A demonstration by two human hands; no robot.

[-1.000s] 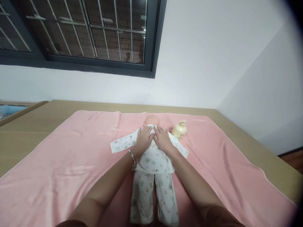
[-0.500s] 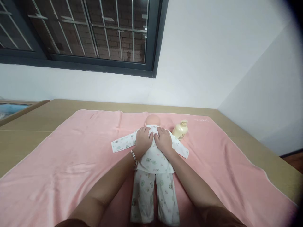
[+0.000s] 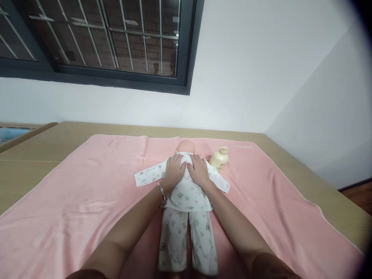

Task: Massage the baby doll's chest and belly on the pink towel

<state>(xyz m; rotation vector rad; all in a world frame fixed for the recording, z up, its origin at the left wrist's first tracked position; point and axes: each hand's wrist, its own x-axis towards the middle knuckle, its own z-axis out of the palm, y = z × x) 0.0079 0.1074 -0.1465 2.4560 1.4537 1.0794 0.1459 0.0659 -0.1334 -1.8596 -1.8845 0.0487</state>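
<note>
A baby doll [image 3: 187,197] in a white patterned top and trousers lies with the back of its bald head towards me, arms spread to both sides. My left hand [image 3: 174,170] rests flat on the left of its upper back, fingers stretched towards the shoulder. On the right of the upper back lies my right hand [image 3: 199,170], also flat and open, the two thumbs close together. Neither hand grips anything. A cream pump bottle [image 3: 219,159] leans near the doll's right-side sleeve, its lower part partly hidden.
Under the doll a pink blanket [image 3: 95,186] with some folds covers much of a wooden surface [image 3: 37,164]. A white wall [image 3: 232,77] and a barred window [image 3: 116,42] stand behind. Something blue [image 3: 13,133] lies beyond the wooden edge at far left.
The whole view has shifted slightly, so everything appears a little further left. My hands stay on the doll's upper back with hardly any visible movement.
</note>
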